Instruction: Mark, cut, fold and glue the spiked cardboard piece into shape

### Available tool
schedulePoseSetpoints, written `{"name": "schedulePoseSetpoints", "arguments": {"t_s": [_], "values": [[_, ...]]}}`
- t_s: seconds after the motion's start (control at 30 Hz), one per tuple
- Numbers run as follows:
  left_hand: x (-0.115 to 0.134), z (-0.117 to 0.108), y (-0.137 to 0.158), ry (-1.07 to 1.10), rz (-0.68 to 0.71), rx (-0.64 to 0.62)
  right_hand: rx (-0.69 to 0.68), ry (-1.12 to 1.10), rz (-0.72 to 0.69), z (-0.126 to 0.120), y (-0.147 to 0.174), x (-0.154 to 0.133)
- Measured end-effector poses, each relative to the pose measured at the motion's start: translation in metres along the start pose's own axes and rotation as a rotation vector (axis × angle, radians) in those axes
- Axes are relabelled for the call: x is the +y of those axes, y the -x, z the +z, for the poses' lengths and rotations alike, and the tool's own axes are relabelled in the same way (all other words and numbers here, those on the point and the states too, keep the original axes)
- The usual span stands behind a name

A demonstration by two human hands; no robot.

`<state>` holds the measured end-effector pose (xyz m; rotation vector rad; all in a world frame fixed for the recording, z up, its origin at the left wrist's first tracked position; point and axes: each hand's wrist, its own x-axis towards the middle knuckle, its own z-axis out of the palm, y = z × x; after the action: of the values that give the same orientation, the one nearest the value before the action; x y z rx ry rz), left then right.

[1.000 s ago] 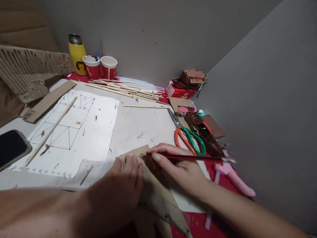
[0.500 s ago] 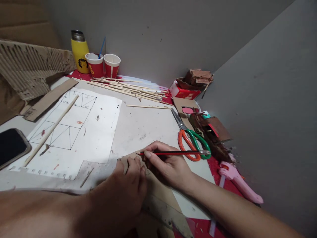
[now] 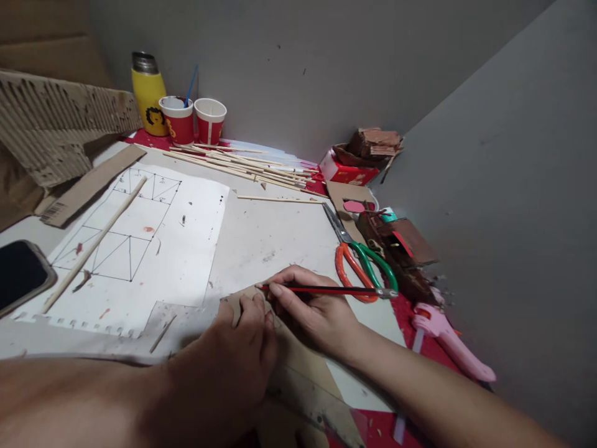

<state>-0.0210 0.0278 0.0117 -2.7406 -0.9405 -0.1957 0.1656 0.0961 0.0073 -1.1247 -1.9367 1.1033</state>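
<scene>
My right hand [image 3: 317, 311] pinches a red and black pencil [image 3: 336, 290], which lies almost level across the fingers. Its point end is at the far edge of a piece of brown cardboard [image 3: 298, 351]. Pressing that cardboard down is my left hand [image 3: 247, 342], with bent fingers close beside the right hand's fingertips. Part of the cardboard is hidden under both hands. A clear strip, perhaps a ruler [image 3: 312, 401], lies over its near part. Just beyond my right hand are scissors [image 3: 345, 233] with orange and green handles.
Left lies a sheet of paper [image 3: 186, 261] with line drawings and a wooden stick [image 3: 100, 239] on it, beside a phone [image 3: 23, 277]. Several thin sticks [image 3: 242, 168], paper cups [image 3: 209, 121] and a yellow bottle [image 3: 149, 102] stand behind. A pink glue gun [image 3: 452, 342] is right.
The view has shifted very slightly. Both hands stay in nearly the same place, and the pencil's back end has dipped a little.
</scene>
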Motion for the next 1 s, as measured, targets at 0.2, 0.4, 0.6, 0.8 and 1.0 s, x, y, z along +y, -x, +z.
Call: {"name": "schedulePoseSetpoints", "arguments": {"t_s": [0.2, 0.4, 0.6, 0.8, 1.0], "values": [[0.000, -0.001, 0.000, 0.024, -0.002, 0.009, -0.007, -0.019, 0.004, -0.001, 0.000, -0.001], [0.003, -0.002, 0.004, 0.051, -0.001, -0.005, 0.017, -0.182, 0.095, -0.021, 0.015, -0.016], [0.000, -0.013, 0.002, 0.203, 0.055, -0.055, 0.118, 0.094, 0.109, -0.043, 0.063, -0.026], [-0.002, -0.020, -0.001, 0.300, 0.097, -0.096, -0.003, 0.331, -0.136, -0.048, 0.097, -0.013], [0.004, -0.014, 0.002, 0.266, 0.037, -0.099, -0.145, 0.576, -0.296, -0.053, 0.110, -0.016]]}}
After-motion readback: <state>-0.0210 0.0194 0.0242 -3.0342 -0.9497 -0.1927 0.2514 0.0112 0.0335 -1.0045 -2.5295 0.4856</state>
